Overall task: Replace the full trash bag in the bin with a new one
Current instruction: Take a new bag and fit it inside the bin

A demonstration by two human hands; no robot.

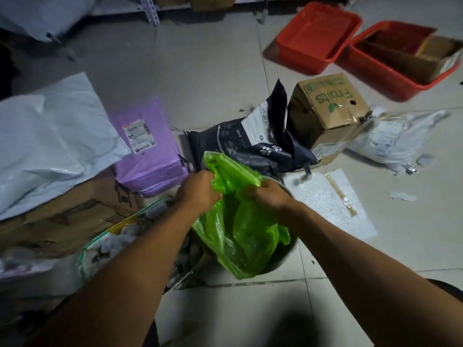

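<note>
Fingers (215, 194) of both hands curled tight into the bunched top of the green bag (240, 229): left hand (198, 190) gripping one gathered edge, right hand (269, 196) pinching the other, nothing slack between them, apparently working the mouth apart. Beyond that, largest to smallest. Tiled floor (205, 78) all round, crowded with parcels. Big white sacks (50, 144) off to the left, over flattened brown cardboard (67, 219). Two red tubs (318, 36) far right, the farther one holding cardboard. Fruit carton (330, 106) tipped on its side, just beside a dark paw-print pouch (253, 139). Purple mailer (147, 151) with a white label, left of the pouch. Bubble-wrap sheet (330, 201) flat on the tiles, right of the hands. Grey bin (283, 259) directly under the green bag, only its right rim and wall showing, most of it hidden behind the film. Green bag hanging down into or across the bin's mouth; which, cannot be told, nor whether anything is in it. Judged as the lining step, with the edge not yet over the rim. Risks from here: thin film tearing if pulled hard while still bunched; mouth staying stuck shut, so the bag drops in as a wad; one side slipping off the rim if stretched unevenly; bin tipping, being light and hemmed in by clutter.
</note>
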